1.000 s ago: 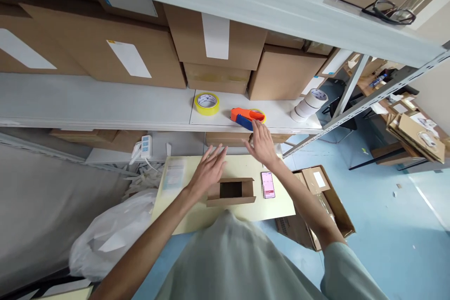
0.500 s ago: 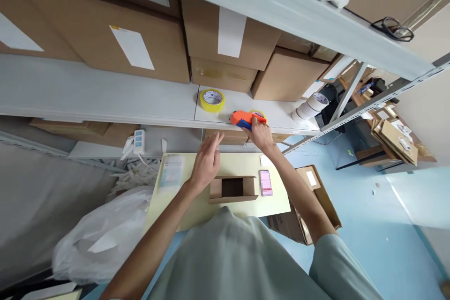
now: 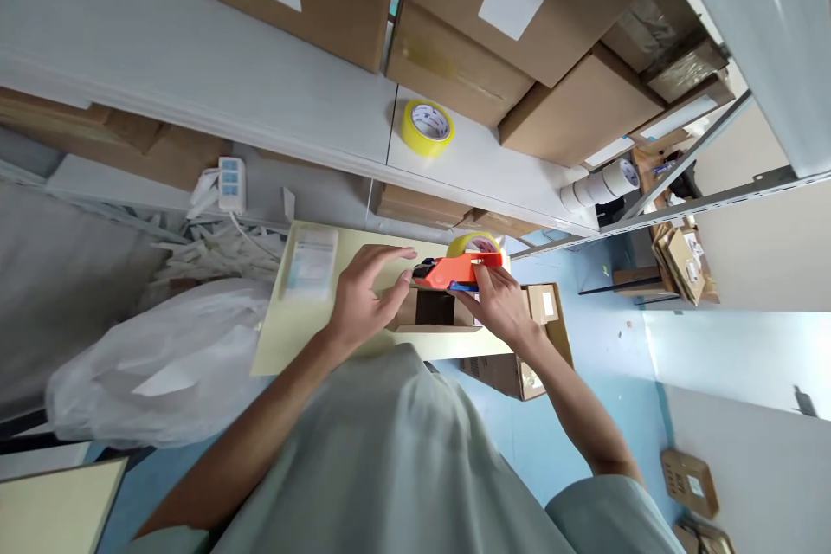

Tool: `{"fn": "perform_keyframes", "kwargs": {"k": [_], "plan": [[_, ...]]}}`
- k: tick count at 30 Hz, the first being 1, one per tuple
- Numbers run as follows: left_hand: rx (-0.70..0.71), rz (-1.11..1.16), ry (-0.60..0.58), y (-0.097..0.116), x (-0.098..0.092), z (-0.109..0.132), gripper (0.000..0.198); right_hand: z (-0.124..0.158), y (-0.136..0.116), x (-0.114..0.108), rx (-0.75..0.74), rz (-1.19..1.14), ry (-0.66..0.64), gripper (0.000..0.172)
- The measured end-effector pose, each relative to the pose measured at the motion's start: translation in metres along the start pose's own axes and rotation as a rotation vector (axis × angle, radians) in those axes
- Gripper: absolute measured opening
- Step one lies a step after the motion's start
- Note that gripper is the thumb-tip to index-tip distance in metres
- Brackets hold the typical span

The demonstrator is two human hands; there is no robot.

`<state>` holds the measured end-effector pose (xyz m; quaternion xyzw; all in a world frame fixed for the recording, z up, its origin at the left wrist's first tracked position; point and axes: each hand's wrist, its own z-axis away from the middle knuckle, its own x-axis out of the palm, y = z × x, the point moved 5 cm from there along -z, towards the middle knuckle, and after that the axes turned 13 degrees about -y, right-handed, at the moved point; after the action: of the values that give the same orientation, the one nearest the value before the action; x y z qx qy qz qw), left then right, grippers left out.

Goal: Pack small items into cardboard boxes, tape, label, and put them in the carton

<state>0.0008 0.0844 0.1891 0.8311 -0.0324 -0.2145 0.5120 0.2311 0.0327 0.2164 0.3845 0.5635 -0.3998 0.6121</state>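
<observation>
1. I see the orange-and-blue tape dispenser [image 3: 447, 272] in the air above the counter [image 3: 279, 333], partly covering my view of a small carton [image 3: 403, 312].
2. My right hand [image 3: 499, 299] grips it, fingers closed around its rear.
3. My left hand [image 3: 360, 290] has thumb and fingers parted beside its black front end; I cannot tell whether they touch.
4. Beyond, a yellow tape roll [image 3: 413, 132] lies on the shelf [image 3: 312, 95].
</observation>
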Motion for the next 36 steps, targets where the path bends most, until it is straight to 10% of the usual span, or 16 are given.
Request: {"fn": "perform_keyframes", "kwargs": {"k": [19,28,36], "plan": [[0.028,0.059,-0.112,-0.018,-0.026,0.041,0.013,0.005,-0.050,0.001,-0.063,0.018,-0.124,0.037],[-0.202,0.299,-0.268,-0.039,-0.028,0.046,0.018,0.000,-0.060,0.001,-0.103,-0.076,-0.276,0.046],[-0.397,0.517,-0.406,-0.061,-0.008,0.057,0.041,-0.009,-0.067,-0.002,0.161,-0.228,-0.507,0.064]]}}
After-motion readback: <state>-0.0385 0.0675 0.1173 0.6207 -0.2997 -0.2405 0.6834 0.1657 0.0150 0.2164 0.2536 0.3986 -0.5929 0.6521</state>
